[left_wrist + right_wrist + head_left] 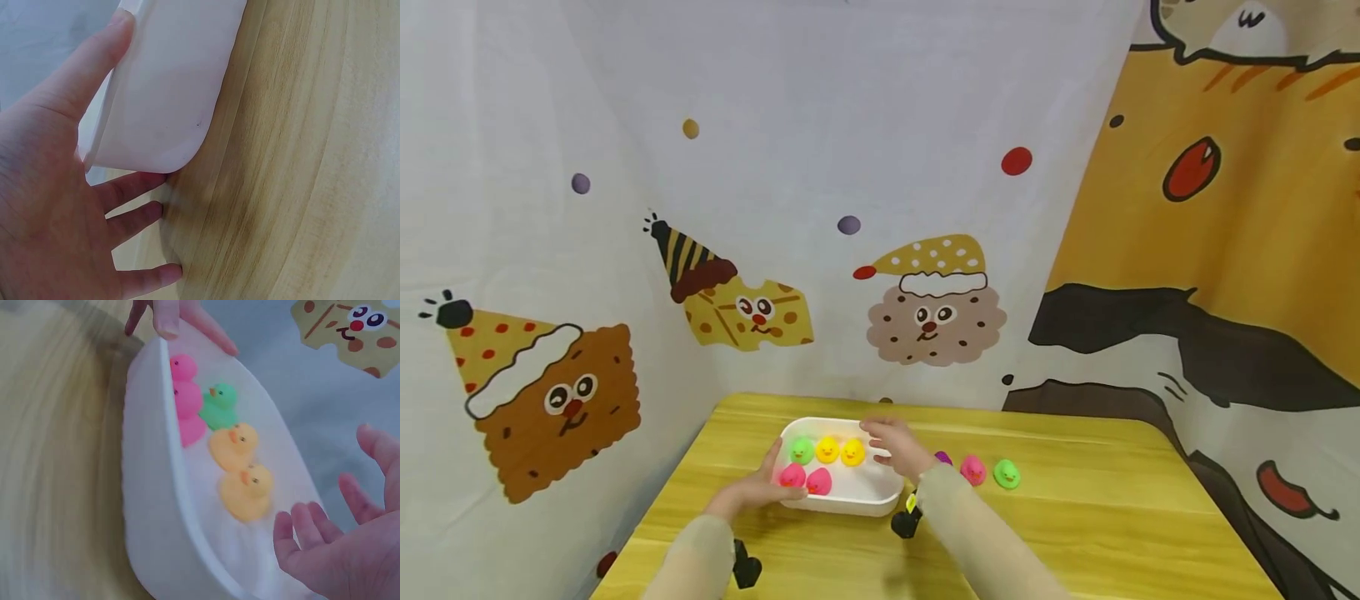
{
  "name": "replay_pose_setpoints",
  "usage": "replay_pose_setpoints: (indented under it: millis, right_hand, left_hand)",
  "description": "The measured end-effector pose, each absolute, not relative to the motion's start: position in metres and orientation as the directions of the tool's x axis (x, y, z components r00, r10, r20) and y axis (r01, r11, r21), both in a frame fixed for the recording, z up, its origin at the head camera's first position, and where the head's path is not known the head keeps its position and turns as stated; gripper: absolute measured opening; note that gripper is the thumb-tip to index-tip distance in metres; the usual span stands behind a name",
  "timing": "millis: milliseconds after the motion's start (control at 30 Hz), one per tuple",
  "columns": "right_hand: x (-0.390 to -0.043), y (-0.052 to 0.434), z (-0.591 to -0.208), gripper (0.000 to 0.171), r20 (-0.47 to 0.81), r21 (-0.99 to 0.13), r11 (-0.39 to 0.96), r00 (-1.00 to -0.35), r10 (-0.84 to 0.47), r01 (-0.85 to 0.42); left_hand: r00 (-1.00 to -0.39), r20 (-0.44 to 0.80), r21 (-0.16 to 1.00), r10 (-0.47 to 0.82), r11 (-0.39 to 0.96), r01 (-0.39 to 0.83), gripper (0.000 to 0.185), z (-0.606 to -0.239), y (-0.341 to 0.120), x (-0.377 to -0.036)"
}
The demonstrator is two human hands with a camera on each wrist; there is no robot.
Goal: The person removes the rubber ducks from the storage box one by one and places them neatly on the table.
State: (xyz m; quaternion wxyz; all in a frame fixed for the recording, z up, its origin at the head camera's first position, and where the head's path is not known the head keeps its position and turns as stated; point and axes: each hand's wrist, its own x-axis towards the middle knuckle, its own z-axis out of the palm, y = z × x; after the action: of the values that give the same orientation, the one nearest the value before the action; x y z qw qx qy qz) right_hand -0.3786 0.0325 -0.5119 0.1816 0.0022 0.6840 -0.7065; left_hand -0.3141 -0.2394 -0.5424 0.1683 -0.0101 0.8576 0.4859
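Ducks in tray (850,502) — two pink, two yellow, one green — left hand (752,492) grips it, right hand (898,446) slack.

Tray (880,498) mid-table (1075,517), 5 ducks (827,450) inside; 3 more ducks (973,470) on table, right of tray.

No readable text, labels or numbers anywhere; backdrop cloth (865,125) shows cartoon figures only.

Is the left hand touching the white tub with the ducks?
Touching. In the left wrist view, the left hand lays its thumb along the white tub's wall, fingers beneath its corner.
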Motion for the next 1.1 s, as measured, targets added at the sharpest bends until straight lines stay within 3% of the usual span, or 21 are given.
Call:
replay_pose_setpoints:
  millis: [433,833,1100]
  right_hand:
    - [-0.376,0.006,-0.546,0.050,-0.281,-0.958,-0.033,-0.957,-0.068,0.284]
    - [-0.382,0.004,-0.556,0.051,-0.268,-0.963,0.065,-0.955,-0.131,0.261]
    - [-0.384,0.002,-0.563,0.049,-0.255,-0.956,0.188,-0.953,-0.165,0.223]
  left_hand:
    - [-0.948,-0.291,0.805,0.126,0.568,-0.172,0.117,-0.529,-0.234,-0.306]
    - [-0.948,-0.278,0.803,0.153,0.579,-0.142,0.122,-0.524,-0.232,-0.307]
    - [-0.947,-0.302,0.806,0.108,0.559,-0.193,0.118,-0.528,-0.232,-0.307]
